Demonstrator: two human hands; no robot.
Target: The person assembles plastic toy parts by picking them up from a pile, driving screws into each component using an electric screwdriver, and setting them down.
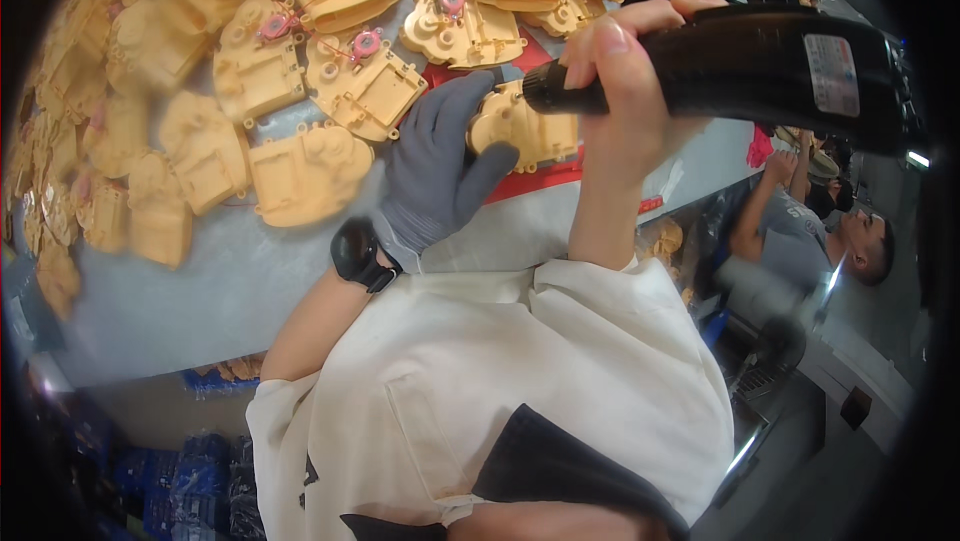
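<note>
My left hand [432, 161], in a grey glove, grips a yellow plastic housing [537, 133] from its left side, with the thumb along the near edge and the fingers along the far side. Under that housing lies a red mat or fixture [535, 184]. Bare fingers of my right hand [630, 76] are wrapped round a black electric screwdriver [750, 61], held sideways over the housing. Its ribbed nose points left, just above the part; the tip and any screw cannot be made out.
Many similar yellow housings [258, 61] cover the table's far and left parts, some with pink round pieces [367, 44] and thin red wires. The grey tabletop [200, 311] ends in front of me. Another person [800, 226] works at the right. Blue wrapped bundles [195, 481] stand below left.
</note>
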